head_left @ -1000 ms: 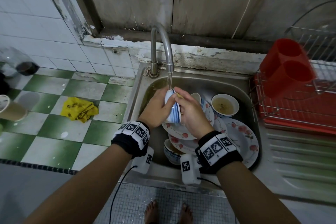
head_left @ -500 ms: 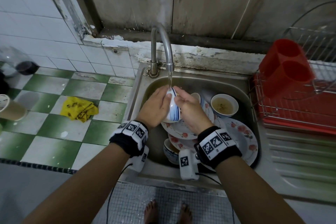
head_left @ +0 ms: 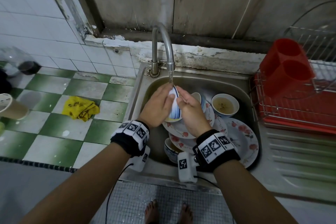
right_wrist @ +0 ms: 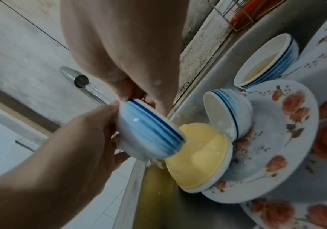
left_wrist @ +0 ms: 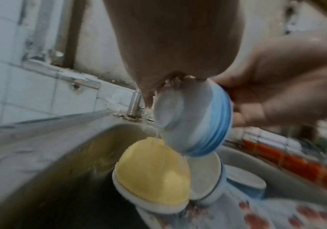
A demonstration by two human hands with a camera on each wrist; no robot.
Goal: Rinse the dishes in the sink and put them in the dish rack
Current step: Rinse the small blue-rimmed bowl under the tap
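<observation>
A small white ceramic bowl with blue bands (head_left: 175, 105) is held on edge under the running stream, directly above the sink. It is gripped from its base side by the left hand (head_left: 157, 106), fingers curled round the outside. The right hand (head_left: 189, 109) is laid against the rim and inside, fingertips at the upper edge; whether it grips or only rubs cannot be told. Water is seen running off the lower edge of the bowl in the left wrist view.

Below, a yellow-lined bowl (right_wrist: 199, 156) lies tilted on a stack of white plates with red flower prints (head_left: 241, 138). A second blue-banded bowl (right_wrist: 228, 111) is tipped on its side beside it, and a further bowl holding cloudy liquid (head_left: 225, 104) sits at the back of the steel sink (head_left: 203, 81). The curved metal tap (head_left: 164, 45) is open.

Step in hand, as judged: rinsing of the first bowl. The wire dish rack with red tray (head_left: 298, 112) at right holds only a red cutlery holder (head_left: 286, 67). Next, the bowl would need draining, then carrying rightward over the sink edge with a firm grip, since it is wet.
</observation>
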